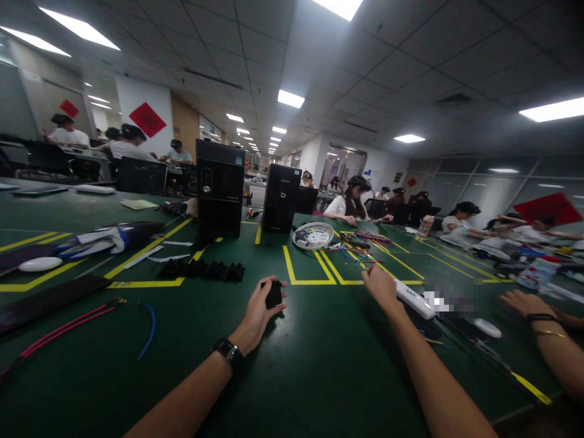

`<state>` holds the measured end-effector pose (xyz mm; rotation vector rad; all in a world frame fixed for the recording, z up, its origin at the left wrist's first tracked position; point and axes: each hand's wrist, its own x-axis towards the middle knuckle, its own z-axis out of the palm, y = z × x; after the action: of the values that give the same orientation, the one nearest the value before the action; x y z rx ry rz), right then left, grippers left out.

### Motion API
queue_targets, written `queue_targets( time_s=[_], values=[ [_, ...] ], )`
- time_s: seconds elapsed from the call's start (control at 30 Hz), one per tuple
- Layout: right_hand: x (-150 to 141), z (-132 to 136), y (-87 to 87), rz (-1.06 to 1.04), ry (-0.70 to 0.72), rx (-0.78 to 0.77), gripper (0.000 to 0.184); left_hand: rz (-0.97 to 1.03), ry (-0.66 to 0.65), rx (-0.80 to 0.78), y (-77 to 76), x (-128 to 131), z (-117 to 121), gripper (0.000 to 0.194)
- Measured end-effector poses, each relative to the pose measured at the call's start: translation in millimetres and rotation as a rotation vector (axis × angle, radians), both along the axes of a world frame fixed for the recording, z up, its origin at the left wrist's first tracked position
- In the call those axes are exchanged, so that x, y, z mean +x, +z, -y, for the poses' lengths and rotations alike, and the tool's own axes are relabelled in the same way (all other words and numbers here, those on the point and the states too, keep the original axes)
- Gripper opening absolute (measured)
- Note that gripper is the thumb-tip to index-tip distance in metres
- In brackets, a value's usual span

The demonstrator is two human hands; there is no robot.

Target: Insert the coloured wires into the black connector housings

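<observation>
My left hand, with a dark watch on its wrist, holds a small black block just over the green table. Its fingers are curled around the block's side, palm turned to the right. Farther right, my right hand is closed, and its fingertips point away from me, so whatever they may hold is hidden. Beside it lies a white power strip. Several similar black pieces sit in a row on the table, left of and beyond my left hand. Thin coloured wires lie in a heap beyond my right hand.
Two black computer towers stand at the back, with a white round fan grille to their right. Red wires and a blue wire lie at left. Another person's hand rests at right. Yellow tape marks the table.
</observation>
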<state>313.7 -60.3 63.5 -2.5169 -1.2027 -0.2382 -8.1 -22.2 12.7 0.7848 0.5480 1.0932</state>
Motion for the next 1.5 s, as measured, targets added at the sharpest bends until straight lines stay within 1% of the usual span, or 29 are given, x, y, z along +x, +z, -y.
queue_targets(
  time_s=[0.07,0.1,0.13,0.2,0.27,0.3,0.37,0.43,0.53,0.7,0.83,1.03,1.3,1.5],
  values=[
    [-25.8,-2.3,6.7,-0.018,0.102,0.056,0.028,0.039,0.039,-0.01,-2.4,-1.2,-2.9,0.025],
    [-42.9,-2.6,7.6,-0.063,0.198,0.09,0.026,0.057,0.055,-0.011,-3.5,-1.8,-4.7,0.025],
    [-62.0,-2.0,6.6,-0.133,0.31,0.121,0.024,0.075,0.069,-0.008,-4.5,-2.4,-6.6,0.026],
    [-102.8,2.1,-0.4,-0.444,0.638,0.184,0.019,0.116,0.092,-0.005,-5.9,-3.5,-10.7,0.027],
    [-139.9,8.4,-11.0,-0.762,0.842,0.121,0.015,0.162,0.103,0.003,-6.6,-4.1,-14.5,0.027],
    [-154.7,11.3,-16.1,-0.861,0.904,0.078,0.014,0.185,0.107,0.009,-6.7,-4.3,-16.0,0.027],
    [-174.8,15.3,-23.8,-0.936,0.976,0.032,0.014,0.216,0.112,0.022,-6.3,-4.3,-18.0,0.027],
    [-183.4,16.5,-27.4,-0.899,1.003,0.044,0.019,0.228,0.113,0.039,-5.1,-4.3,-18.4,0.027],
    [-185.0,16.4,-29.3,-0.836,0.994,0.082,0.032,0.237,0.099,0.053,-2.2,-4.4,-17.0,0.027],
    [-188.9,19.7,-37.1,-0.859,0.982,0.006,0.042,0.267,0.026,0.065,1.4,-4.7,-13.7,0.026],
    [-192.9,20.9,-42.3,-0.819,0.976,-0.034,0.042,0.282,-0.01,0.068,2.5,-3.0,-9.9,0.028],
    [-191.3,20.4,-40.7,-0.84,0.932,-0.018,0.041,0.305,-0.077,0.059,4.1,0.4,-0.9,0.027],
    [-193.0,24.7,-36.4,-0.788,0.892,-0.001,0.041,0.318,-0.066,0.061,4.1,-1.1,-0.7,0.021],
    [-193.3,22.4,-41.3,-0.737,0.902,-0.015,0.038,0.279,-0.061,0.112,4.9,-0.9,2.1,0.02]
  ],
)
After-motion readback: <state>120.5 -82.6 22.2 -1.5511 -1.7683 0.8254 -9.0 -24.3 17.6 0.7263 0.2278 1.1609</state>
